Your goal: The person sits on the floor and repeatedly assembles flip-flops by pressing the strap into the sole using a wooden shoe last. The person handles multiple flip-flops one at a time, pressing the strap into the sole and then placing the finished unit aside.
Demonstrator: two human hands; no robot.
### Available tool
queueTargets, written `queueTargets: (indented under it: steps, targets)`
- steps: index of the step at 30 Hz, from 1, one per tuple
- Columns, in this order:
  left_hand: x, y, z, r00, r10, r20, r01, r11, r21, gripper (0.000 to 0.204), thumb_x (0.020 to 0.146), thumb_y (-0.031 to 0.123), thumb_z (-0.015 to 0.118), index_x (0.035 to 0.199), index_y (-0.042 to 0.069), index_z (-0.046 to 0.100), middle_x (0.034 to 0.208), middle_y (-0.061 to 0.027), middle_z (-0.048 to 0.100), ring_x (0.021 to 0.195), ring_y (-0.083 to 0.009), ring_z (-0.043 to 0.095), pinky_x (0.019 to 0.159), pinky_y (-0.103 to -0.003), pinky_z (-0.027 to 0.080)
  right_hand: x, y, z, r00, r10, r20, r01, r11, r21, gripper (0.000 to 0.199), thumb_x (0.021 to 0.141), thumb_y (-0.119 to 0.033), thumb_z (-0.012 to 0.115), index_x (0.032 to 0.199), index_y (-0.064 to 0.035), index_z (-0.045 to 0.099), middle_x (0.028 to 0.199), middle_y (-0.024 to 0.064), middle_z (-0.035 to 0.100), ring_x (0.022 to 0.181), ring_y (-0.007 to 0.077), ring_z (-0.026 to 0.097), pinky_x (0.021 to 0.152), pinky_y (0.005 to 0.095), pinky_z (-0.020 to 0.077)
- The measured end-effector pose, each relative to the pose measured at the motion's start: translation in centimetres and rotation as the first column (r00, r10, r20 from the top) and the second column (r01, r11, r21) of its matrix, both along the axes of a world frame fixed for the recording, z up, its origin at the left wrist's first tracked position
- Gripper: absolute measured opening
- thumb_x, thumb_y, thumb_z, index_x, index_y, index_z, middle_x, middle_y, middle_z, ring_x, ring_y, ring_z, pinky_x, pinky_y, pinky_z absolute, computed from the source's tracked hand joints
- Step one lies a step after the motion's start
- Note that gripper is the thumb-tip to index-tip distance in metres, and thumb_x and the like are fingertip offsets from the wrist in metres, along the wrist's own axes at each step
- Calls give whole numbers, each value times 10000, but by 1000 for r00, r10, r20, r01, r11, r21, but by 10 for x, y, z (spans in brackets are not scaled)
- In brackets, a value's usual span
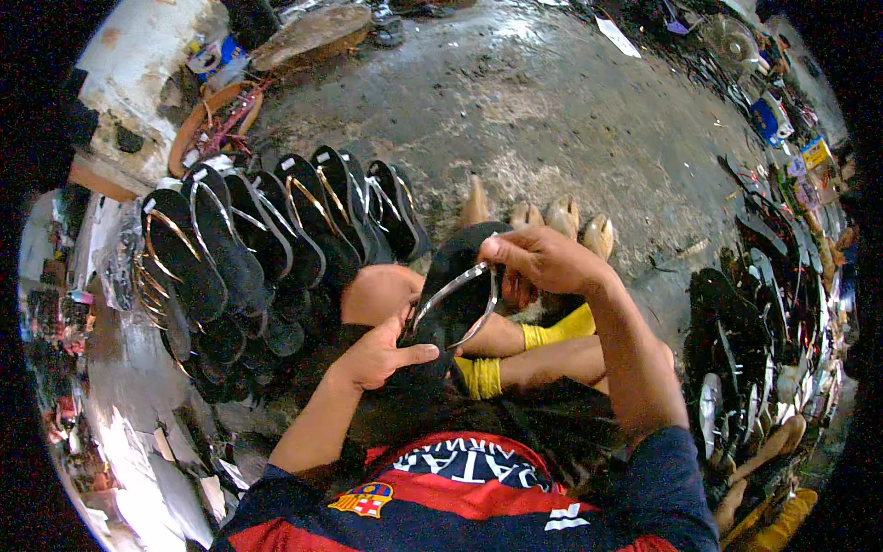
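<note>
A black flip-flop (pixel 448 293) with a shiny silver strap is held over my lap, its toe end pointing away from me. My left hand (pixel 379 354) is closed on its near left edge, with the thumb lying on top of the sole. At the far right end my right hand (pixel 544 262) pinches the flip-flop near the toe, where the strap comes together. The fingers underneath the sole are partly hidden. Just beyond the flip-flop, wooden foot-shaped lasts (pixel 563 217) stand on the floor.
Rows of finished flip-flops (pixel 216 258) with gold and silver straps stand stacked on the left. A heap of dark soles and straps (pixel 750 322) lies on the right. My crossed legs wear yellow socks (pixel 561 327). An orange-rimmed basin (pixel 189 131) sits at the far left.
</note>
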State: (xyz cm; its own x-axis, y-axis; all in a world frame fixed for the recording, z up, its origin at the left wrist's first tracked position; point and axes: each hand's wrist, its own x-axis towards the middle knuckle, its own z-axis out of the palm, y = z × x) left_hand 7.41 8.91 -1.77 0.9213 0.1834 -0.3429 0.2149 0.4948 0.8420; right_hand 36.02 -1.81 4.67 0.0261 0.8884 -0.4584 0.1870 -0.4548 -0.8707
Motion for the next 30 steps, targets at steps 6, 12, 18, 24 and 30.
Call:
queueTargets:
  steps: [6,12,18,24,30]
  targets:
    - [-8,-13,-3,972,101,-215,-73,988,133,346,930,199,773,1189,0,659,1037,-6,714,902,-106,656,834,-273,540,9,-18,0,895,151,419,-135,989,-68,652,1042,-583,487,850,14,667,639,55,553,659,200,554,635,402,473]
    - [-25,-21,21,970,177,-169,-5,704,711,365,932,287,756,1190,30,722,967,-33,755,917,-114,652,863,-318,526,12,-29,6,957,64,284,-107,984,141,512,1041,-490,507,993,-23,709,713,67,646,696,162,624,621,332,499]
    - [-111,29,113,718,640,275,-616,400,679,509,967,231,721,1389,-18,583,1264,-71,687,1135,-152,620,1048,-331,469,34,-54,14,864,-497,-73,462,730,504,558,1057,-504,508,1301,-15,621,832,74,676,688,164,640,661,306,543]
    - [-183,105,170,11,925,379,-964,-91,248,539,942,188,727,1436,77,544,1272,-94,664,1097,-256,669,958,-427,534,76,-96,-37,800,-599,-30,561,730,390,378,1057,-360,570,1084,5,667,791,54,662,692,147,631,657,296,536]
    - [-185,125,115,177,979,105,-874,108,473,676,910,307,764,1486,122,463,1383,-57,586,1260,-257,555,919,-543,493,73,-149,-21,714,-684,148,608,712,351,388,1042,-368,585,1038,8,682,768,56,658,684,144,618,646,302,517]
